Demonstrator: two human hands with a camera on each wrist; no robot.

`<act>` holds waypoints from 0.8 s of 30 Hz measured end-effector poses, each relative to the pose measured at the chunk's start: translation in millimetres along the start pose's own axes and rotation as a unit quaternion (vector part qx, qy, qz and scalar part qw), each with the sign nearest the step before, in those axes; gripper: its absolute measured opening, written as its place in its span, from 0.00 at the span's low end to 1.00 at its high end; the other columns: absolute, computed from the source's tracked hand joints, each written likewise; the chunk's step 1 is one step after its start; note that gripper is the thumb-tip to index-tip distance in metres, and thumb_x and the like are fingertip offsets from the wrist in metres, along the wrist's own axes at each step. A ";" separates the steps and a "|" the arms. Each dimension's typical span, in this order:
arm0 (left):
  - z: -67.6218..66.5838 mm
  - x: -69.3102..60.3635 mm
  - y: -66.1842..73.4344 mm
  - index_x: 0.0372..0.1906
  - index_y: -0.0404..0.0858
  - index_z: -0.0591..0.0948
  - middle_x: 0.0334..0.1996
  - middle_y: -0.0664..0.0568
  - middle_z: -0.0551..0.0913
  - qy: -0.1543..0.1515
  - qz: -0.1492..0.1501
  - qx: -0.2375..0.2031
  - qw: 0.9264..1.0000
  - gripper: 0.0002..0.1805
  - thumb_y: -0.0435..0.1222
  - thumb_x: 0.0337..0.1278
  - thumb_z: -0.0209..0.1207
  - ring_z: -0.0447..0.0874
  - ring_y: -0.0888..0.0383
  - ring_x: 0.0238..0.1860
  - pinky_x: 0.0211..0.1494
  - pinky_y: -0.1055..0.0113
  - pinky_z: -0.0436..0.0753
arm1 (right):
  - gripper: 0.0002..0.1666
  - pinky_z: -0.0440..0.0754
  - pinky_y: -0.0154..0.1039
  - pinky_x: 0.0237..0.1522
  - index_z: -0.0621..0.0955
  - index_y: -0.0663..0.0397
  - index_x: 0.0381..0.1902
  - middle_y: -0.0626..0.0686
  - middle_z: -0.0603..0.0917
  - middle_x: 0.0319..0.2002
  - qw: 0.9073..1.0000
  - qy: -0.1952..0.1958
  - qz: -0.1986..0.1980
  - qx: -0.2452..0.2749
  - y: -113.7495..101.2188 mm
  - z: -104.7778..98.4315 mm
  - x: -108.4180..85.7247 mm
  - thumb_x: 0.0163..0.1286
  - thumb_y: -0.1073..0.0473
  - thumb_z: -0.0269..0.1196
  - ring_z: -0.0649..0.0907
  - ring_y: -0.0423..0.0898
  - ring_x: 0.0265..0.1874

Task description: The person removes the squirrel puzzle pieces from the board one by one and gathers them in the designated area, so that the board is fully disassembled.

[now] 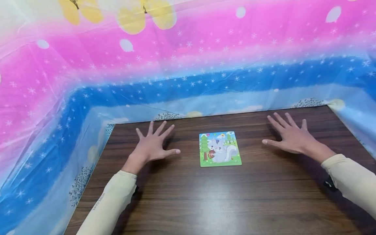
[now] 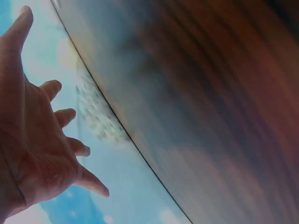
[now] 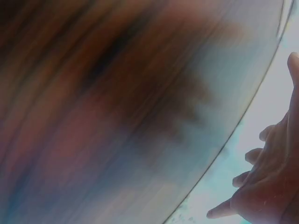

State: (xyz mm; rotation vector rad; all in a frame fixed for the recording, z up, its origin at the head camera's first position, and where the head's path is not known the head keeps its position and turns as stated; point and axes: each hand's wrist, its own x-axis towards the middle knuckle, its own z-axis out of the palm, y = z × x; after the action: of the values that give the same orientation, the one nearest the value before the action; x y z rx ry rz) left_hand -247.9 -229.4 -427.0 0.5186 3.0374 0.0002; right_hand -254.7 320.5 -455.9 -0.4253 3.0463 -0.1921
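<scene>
A square picture puzzle board (image 1: 220, 149) lies flat on the dark wooden table (image 1: 188, 199), showing a grey squirrel with an acorn among trees. To its left my left hand (image 1: 152, 145) is held palm down with fingers spread, holding nothing. My right hand (image 1: 295, 138) is spread the same way on the board's other side, also holding nothing. Both hands are apart from the board. In the left wrist view, the left hand (image 2: 39, 135) appears raised over the table, its palm bare. The right wrist view shows the right hand (image 3: 271, 172) likewise.
A printed cloth (image 1: 188, 62) in pink, blue and white hangs behind the table and along its sides, meeting its back edge. Cream sleeves (image 1: 114, 192) cover both forearms, and a dark wrist device (image 1: 330, 184) shows under the right one.
</scene>
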 end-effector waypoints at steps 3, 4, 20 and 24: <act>-1.2 5.0 16.3 0.87 0.64 0.47 0.89 0.52 0.45 0.005 0.031 -0.002 1.000 0.61 0.83 0.52 0.51 0.32 0.28 0.86 0.67 0.09 0.36 | 0.67 0.37 0.87 0.72 0.43 0.41 0.89 0.56 0.44 0.88 1.000 0.013 -0.026 0.001 -18.0 0.5 2.0 0.67 0.15 0.55 0.46 0.69 0.85; -1.1 7.3 21.6 0.87 0.63 0.47 0.89 0.53 0.46 0.007 0.043 -0.003 0.999 0.61 0.83 0.53 0.51 0.34 0.28 0.86 0.68 0.10 0.36 | 0.67 0.38 0.86 0.73 0.44 0.42 0.89 0.55 0.45 0.88 0.999 0.017 -0.034 0.001 -23.6 0.8 3.1 0.67 0.15 0.55 0.47 0.68 0.86; 5.8 34.6 81.3 0.88 0.63 0.43 0.89 0.62 0.43 -0.066 0.145 -0.030 0.987 0.59 0.79 0.58 0.54 0.38 0.39 0.89 0.74 0.14 0.38 | 0.59 0.48 0.75 0.80 0.55 0.49 0.87 0.58 0.52 0.87 0.991 0.016 -0.126 0.030 -82.1 10.6 13.5 0.73 0.21 0.56 0.52 0.66 0.86; 6.0 35.8 86.3 0.87 0.64 0.43 0.88 0.64 0.42 -0.092 0.137 -0.048 0.985 0.60 0.79 0.57 0.55 0.36 0.41 0.89 0.75 0.15 0.37 | 0.55 0.53 0.72 0.81 0.58 0.51 0.86 0.59 0.53 0.87 0.988 0.002 -0.143 0.054 -90.0 10.6 15.6 0.76 0.26 0.57 0.54 0.65 0.85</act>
State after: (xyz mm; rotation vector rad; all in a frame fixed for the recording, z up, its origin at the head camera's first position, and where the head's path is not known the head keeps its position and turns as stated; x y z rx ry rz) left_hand -252.7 -136.2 -434.2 0.8703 2.7479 0.1060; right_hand -244.7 229.1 -455.3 -0.8540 2.9457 -0.3691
